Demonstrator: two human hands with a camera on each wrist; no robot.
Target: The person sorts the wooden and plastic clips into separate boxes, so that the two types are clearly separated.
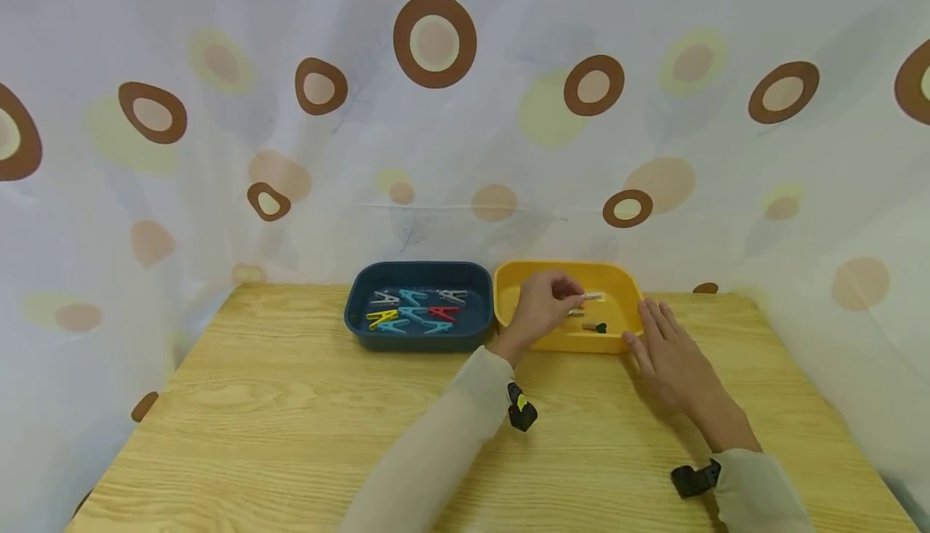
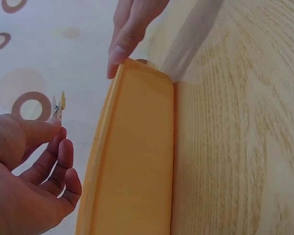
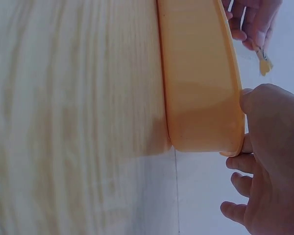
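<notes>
My left hand [image 1: 541,307] is over the yellow bin [image 1: 563,345], pinching a small clothespin [image 1: 593,296] between thumb and forefinger. In the left wrist view this clothespin [image 2: 58,105] has a yellow decoration and points up, apart from the bin wall. My right hand [image 1: 672,359] touches the bin's front right corner. Its thumb rests on the rim and its fairly straight fingers lie along the right end, as the right wrist view also shows. Inside the bin lie a small clip with a dark green decoration [image 1: 596,327] and another small clip [image 1: 576,312], partly hidden by my left hand.
A dark blue bin [image 1: 421,343] stands directly left of the yellow one, holding several plastic clothespins in grey, blue, yellow [image 1: 383,318] and red [image 1: 443,312]. Both stand at the back of the wooden table [image 1: 291,420], against a patterned curtain [image 1: 465,153].
</notes>
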